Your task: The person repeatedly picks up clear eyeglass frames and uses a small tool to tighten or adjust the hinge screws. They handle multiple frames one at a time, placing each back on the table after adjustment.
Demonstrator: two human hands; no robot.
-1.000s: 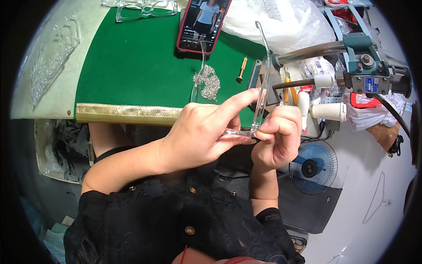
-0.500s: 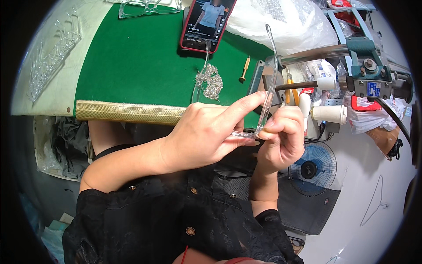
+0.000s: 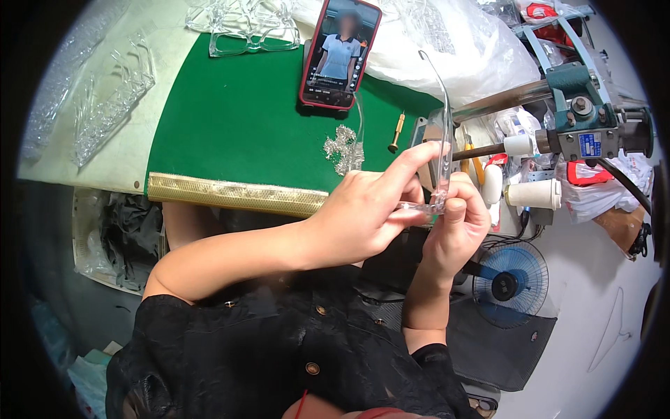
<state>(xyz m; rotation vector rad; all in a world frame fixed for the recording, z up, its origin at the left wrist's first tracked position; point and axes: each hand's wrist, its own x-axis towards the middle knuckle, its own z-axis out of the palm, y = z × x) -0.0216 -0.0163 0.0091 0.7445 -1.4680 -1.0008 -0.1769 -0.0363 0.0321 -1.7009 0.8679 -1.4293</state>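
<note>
Both hands hold a clear plastic eyeglass frame (image 3: 444,133) over the bench's front edge. My left hand (image 3: 363,213) is closed round the front of the frame, its index finger stretched along one temple. My right hand (image 3: 457,227) pinches the corner where that temple joins the front, the thumb bent at the hinge; the fingertips hide the joint itself. The other temple points away over the green mat, beside a heap of small shiny metal parts (image 3: 340,146). A screwdriver (image 3: 397,133) with a yellow handle lies on the mat to the right of the heap.
A phone (image 3: 340,56) in a red case stands behind the heap. More clear frames (image 3: 255,31) lie at the back and left. A metal bench press (image 3: 579,112), orange-handled pliers (image 3: 477,167) and a white cup (image 3: 534,194) are at right. A blue fan (image 3: 513,283) stands below.
The whole view has shifted, so the bench and hands appear farther right. My right thumb has bent up against the hinge corner. Both hands keep hold of the eyeglass frame.
</note>
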